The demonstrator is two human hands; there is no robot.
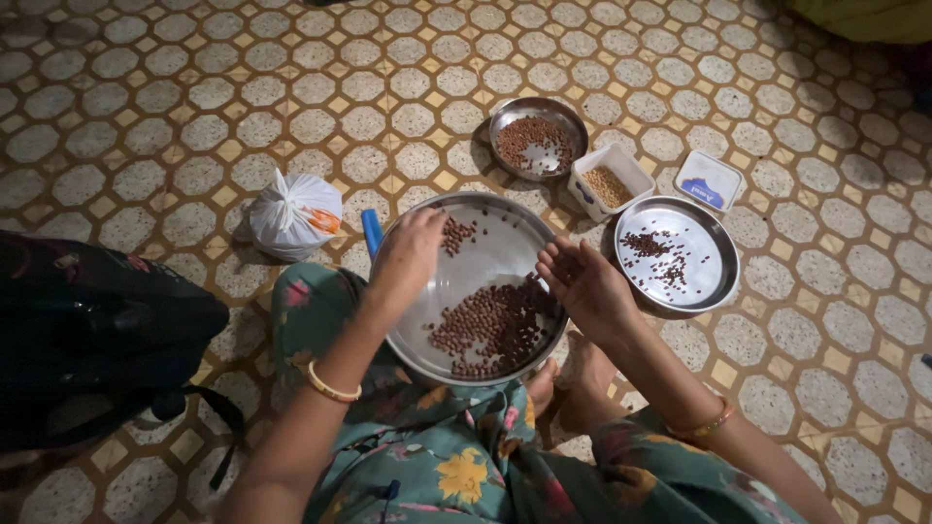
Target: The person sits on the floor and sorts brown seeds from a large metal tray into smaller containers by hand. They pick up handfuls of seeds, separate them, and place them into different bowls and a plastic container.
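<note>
A large steel plate [505, 247] rests tilted on my lap, with a heap of brown seeds [490, 325] at its near side and a few more by its far left rim. My left hand [408, 254] lies over the plate's left edge, fingers bent down onto the small group of seeds. My right hand [585, 286] hovers palm-up over the plate's right rim, cupped around a few seeds.
To the right lies a second steel plate [714, 281] with scattered seeds. Behind are a steel bowl [573, 121] of seeds, a white box [582, 184] of tan grains and its lid [709, 180]. A tied white bag [294, 213] and a black bag [87, 340] sit left.
</note>
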